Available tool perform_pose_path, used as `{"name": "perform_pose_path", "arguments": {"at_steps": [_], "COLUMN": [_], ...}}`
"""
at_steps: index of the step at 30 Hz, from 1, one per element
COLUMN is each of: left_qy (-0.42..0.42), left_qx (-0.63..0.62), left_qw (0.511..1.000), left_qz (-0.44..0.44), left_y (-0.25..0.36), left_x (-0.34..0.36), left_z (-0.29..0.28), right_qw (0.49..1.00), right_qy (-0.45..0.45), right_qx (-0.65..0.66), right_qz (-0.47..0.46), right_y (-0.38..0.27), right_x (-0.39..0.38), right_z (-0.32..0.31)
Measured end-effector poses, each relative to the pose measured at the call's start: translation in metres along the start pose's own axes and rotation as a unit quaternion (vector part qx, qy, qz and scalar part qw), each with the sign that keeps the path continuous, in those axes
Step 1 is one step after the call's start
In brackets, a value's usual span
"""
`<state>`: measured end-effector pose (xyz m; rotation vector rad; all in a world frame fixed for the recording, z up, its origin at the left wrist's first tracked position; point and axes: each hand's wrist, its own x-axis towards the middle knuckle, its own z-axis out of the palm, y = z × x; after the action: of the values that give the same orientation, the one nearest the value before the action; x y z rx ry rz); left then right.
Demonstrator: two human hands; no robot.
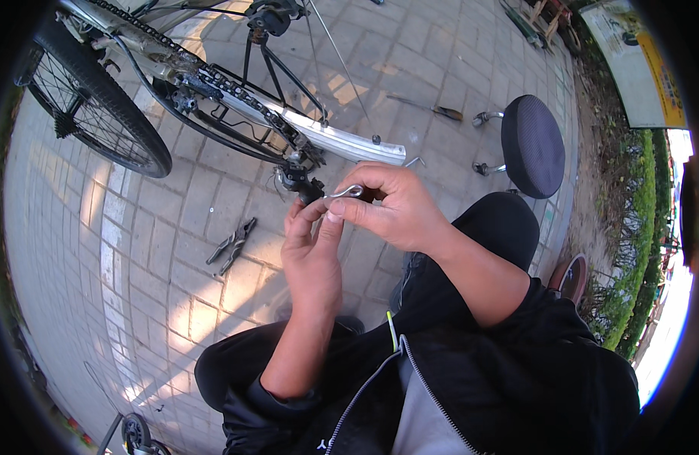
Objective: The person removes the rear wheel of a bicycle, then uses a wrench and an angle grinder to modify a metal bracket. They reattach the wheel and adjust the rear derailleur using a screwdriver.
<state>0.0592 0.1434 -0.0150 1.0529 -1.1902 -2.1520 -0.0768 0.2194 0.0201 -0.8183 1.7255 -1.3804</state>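
Between my two hands is a small silver metal piece with a ring-shaped end [354, 191] and a thin stem; its exact kind is hard to tell. My right hand [391, 205] pinches it by the ring end, thumb and forefinger closed. Thumb and forefinger of my left hand [313, 246] close around the stem end, which the fingers partly hide. Just beyond the left fingertips is a black cylindrical bicycle part [307, 186]. It belongs to a bicycle with a bare chain [239, 98] and a silver mudguard [349, 142].
A bicycle wheel [148, 140] is at the far left. Black-handled pliers [234, 244] lie on the paving left of my hands. A screwdriver [446, 113], a hex key [415, 161] and a round black stool [533, 146] are to the right. Hedges [636, 273] line the right side.
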Motion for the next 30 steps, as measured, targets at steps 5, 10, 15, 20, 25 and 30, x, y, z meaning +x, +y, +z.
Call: {"name": "perform_pose_path", "arguments": {"at_steps": [5,10,15,20,25,30], "left_qy": [0.058,0.114,0.113,0.112,0.115,0.117], "left_qx": [-0.019,-0.052,-0.05,-0.03,-0.015,-0.022], "left_qw": [0.998,0.991,0.992,0.993,0.993,0.993], "left_qz": [-0.007,-0.047,-0.04,-0.033,-0.029,-0.021], "left_y": [0.006,0.01,0.009,0.007,0.007,0.007], "left_x": [-0.001,0.006,0.01,0.011,0.012,0.012], "left_z": [0.003,0.008,0.006,0.005,0.006,0.006], "right_qw": [0.975,0.972,0.974,0.973,0.974,0.976], "right_qy": [0.18,0.22,0.215,0.212,0.212,0.198], "right_qx": [0.132,0.087,0.074,0.085,0.006,-0.034], "right_qz": [0.019,0.007,0.014,-0.014,-0.084,-0.083], "right_y": [0.012,0.032,0.03,0.036,0.043,0.03], "right_x": [-0.003,-0.003,-0.004,-0.01,-0.013,-0.011], "right_z": [0.003,0.016,0.029,0.035,0.037,0.033]}}
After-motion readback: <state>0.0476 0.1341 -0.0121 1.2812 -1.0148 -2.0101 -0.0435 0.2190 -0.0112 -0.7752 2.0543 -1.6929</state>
